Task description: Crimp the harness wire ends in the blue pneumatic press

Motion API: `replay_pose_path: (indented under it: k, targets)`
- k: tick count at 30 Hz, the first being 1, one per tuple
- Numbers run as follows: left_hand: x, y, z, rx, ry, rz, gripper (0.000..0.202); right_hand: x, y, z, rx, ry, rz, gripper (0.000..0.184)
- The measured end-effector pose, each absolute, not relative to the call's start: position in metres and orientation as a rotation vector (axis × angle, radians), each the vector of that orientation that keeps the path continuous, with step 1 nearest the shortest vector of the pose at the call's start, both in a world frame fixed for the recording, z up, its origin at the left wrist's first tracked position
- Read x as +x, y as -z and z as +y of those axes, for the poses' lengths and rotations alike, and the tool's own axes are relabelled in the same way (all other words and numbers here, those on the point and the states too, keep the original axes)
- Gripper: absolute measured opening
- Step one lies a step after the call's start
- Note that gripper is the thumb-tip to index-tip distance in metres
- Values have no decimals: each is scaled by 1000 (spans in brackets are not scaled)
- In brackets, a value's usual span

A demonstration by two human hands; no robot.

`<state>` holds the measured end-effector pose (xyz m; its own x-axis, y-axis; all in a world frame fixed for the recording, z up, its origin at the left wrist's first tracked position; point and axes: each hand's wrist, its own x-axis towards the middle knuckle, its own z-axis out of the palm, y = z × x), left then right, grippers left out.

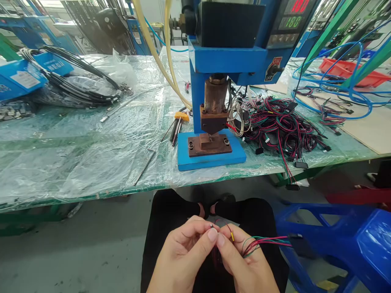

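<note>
"Where do the thin red-and-green insulated wires [265,242] lie?"
"Clenched in the right hand [244,260], their long axis running rightward to a black plastic connector [295,236]."
"And the left hand [180,254]?"
"Pinching a tiny dark-tipped wire end [211,225], just beside the right hand"

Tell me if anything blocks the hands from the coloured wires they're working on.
Nothing visible blocks them: the left hand and right hand are already pinching the red and green wires at their fingertips, held up in front of the person's lap.
</note>
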<state>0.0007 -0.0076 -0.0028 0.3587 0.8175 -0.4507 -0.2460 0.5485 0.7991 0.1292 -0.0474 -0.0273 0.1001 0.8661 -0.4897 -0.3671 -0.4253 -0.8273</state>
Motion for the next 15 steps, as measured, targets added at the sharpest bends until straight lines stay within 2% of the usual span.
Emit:
replay_pose_path:
  k: [10, 13, 15]
  targets:
    - [7, 8, -13, 578, -796, 901, 23, 104, 25, -38, -1288, -1469, -27, 71]
    - [10, 10, -13, 543, -816, 898, 24, 99, 29, -43, -1235, -1425, -77, 65]
    - [11, 11, -13, 532, -827, 893, 24, 97, 33, -50, -1238, -1379, -43, 52]
